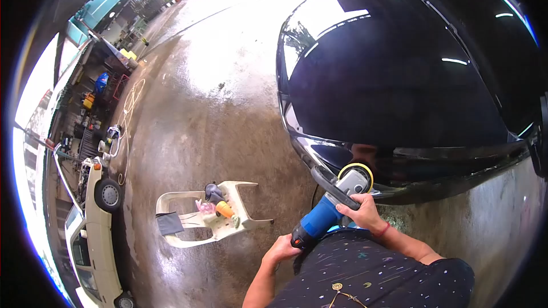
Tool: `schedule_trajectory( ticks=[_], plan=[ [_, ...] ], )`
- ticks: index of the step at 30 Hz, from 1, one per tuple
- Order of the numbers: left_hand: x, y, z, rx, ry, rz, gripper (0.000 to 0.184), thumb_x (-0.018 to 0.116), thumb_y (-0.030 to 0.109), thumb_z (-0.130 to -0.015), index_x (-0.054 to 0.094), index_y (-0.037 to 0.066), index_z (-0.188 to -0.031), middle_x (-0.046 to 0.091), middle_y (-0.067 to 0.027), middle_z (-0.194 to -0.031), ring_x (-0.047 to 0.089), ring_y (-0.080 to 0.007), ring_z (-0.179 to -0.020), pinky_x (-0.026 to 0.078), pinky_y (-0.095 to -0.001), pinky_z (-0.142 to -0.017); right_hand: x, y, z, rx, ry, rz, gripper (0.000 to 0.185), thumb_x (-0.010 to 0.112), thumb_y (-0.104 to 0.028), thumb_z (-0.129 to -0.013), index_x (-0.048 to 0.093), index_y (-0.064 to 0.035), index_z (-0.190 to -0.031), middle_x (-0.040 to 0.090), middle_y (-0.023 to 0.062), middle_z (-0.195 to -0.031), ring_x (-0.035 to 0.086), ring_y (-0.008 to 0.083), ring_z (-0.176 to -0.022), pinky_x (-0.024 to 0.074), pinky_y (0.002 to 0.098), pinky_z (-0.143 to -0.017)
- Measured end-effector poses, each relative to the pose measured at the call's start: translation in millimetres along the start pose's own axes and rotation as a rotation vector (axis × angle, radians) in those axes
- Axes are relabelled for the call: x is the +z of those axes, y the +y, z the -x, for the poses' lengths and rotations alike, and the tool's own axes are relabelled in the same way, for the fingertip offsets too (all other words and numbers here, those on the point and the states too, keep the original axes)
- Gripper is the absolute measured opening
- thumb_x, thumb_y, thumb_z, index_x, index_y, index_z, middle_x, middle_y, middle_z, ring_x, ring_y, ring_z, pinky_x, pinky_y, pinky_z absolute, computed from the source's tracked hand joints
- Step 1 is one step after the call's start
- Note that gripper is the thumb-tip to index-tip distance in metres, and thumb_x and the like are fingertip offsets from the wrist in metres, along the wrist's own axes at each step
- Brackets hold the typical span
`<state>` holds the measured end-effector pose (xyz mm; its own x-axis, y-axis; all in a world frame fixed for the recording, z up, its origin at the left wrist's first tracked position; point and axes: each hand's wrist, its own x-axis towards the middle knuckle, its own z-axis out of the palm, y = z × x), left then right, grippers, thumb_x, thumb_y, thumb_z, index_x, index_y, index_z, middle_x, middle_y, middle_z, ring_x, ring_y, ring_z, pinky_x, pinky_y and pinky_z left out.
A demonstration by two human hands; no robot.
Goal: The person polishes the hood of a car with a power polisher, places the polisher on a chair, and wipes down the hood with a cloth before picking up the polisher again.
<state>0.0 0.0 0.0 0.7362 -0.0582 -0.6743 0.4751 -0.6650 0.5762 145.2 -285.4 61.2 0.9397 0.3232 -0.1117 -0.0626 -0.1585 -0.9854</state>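
A blue and grey car polisher is held in both of my hands, low in front of my body. My left hand is closed around its black rear end. Up by the head, my right hand wraps the black loop handle. The polisher's yellow-edged pad is at the lower front side of a glossy black car; whether it touches the paint I cannot tell. Dark reflections show in the panel beside the pad.
A cream plastic chair on the wet concrete floor holds an orange bottle, a pink cloth and a dark cloth. A cream car stands at left. A pale hose or cord lies near it.
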Motion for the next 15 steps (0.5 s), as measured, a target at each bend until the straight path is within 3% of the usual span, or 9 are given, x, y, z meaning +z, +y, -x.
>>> schedule_trajectory(
  ticks=[2,3,4,5,6,9,12,15],
  plan=[
    [7.1,-22.7,3.8,0.017,0.038,-0.012,0.036,0.074,0.019,-0.066,0.068,0.001,-0.096,0.073,-0.0201,-0.089,0.072,-0.0314,-0.084,0.055,-0.0413,-0.079,7.1,3.1,10.4,0.089,-0.129,0.05,0.034,0.079,-0.033,-0.083,0.073,0.0006,-0.08,0.063,0.0034,-0.061,0.054,0.0084,-0.059,0.046,0.0306,-0.059],
    [45.5,-29.4,-30.8,0.1,-0.004,0.066,0.036,0.074,0.019,-0.065,0.068,0.0,-0.094,0.072,-0.0207,-0.088,0.072,-0.0315,-0.082,0.055,-0.0408,-0.078,-9.8,6.9,4.2,0.123,-0.125,0.167,0.034,0.08,-0.032,-0.082,0.072,0.0009,-0.077,0.062,0.007,-0.06,0.052,0.0089,-0.057,0.0453,0.0317,-0.058],
    [37.8,-50.3,-37.6,0.146,0.025,0.034,0.035,0.074,0.018,-0.064,0.067,-0.001,-0.093,0.071,-0.0212,-0.086,0.071,-0.0316,-0.08,0.055,-0.0403,-0.076,4.2,18.0,-6.8,0.005,-0.111,0.234,0.035,0.079,-0.032,-0.082,0.07,0.001,-0.074,0.06,0.0107,-0.059,0.052,0.0096,-0.056,0.045,0.0332,-0.056],
    [17.7,-63.7,-46.3,0.186,0.013,0.086,0.031,0.075,0.015,-0.065,0.065,0.0,-0.09,0.069,-0.0162,-0.078,0.064,-0.0151,-0.074,0.054,-0.0374,-0.072,21.3,30.2,-20.1,0.079,-0.127,0.189,0.037,0.079,-0.032,-0.082,0.067,0.0014,-0.071,0.058,0.0138,-0.058,0.052,0.0105,-0.054,0.045,0.0343,-0.055],
    [-6.7,-64.8,-44.4,0.089,-0.011,0.077,0.031,0.073,0.015,-0.063,0.065,-0.003,-0.087,0.07,-0.0231,-0.084,0.072,-0.0337,-0.079,0.055,-0.0408,-0.074,36.3,16.4,-30.4,0.127,-0.144,0.19,0.038,0.078,-0.033,-0.082,0.067,0.0015,-0.071,0.058,0.0142,-0.057,0.052,0.0105,-0.053,0.0449,0.0352,-0.054],
    [-8.8,-82.7,-53.0,0.072,-0.03,0.029,0.033,0.073,0.016,-0.063,0.064,-0.004,-0.087,0.069,-0.0246,-0.081,0.071,-0.0361,-0.077,0.054,-0.0419,-0.073,47.7,20.0,-30.0,0.173,-0.141,0.179,0.029,0.077,-0.029,-0.082,0.073,0.0003,-0.081,0.062,0.0128,-0.06,0.056,0.0151,-0.053,0.0471,0.0327,-0.058],
    [-24.7,-73.0,-73.2,0.049,-0.088,0.071,0.035,0.073,0.016,-0.063,0.065,-0.003,-0.091,0.069,-0.0252,-0.084,0.071,-0.0388,-0.082,0.054,-0.0429,-0.076,53.0,35.3,-41.4,0.126,-0.123,0.193,0.03,0.077,-0.028,-0.082,0.073,0.0014,-0.081,0.063,0.0129,-0.062,0.058,0.0165,-0.055,0.0472,0.0326,-0.059],
    [-25.4,-76.4,-96.6,0.08,-0.111,0.022,0.042,0.072,0.016,-0.063,0.066,0.0,-0.101,0.07,-0.0252,-0.094,0.069,-0.0422,-0.095,0.054,-0.0453,-0.083,48.1,34.5,-51.8,0.111,-0.113,0.338,0.037,0.077,-0.038,-0.081,0.074,-0.0009,-0.081,0.065,0.0139,-0.064,0.06,0.0258,-0.058,0.0478,0.036,-0.067]
  ],
)
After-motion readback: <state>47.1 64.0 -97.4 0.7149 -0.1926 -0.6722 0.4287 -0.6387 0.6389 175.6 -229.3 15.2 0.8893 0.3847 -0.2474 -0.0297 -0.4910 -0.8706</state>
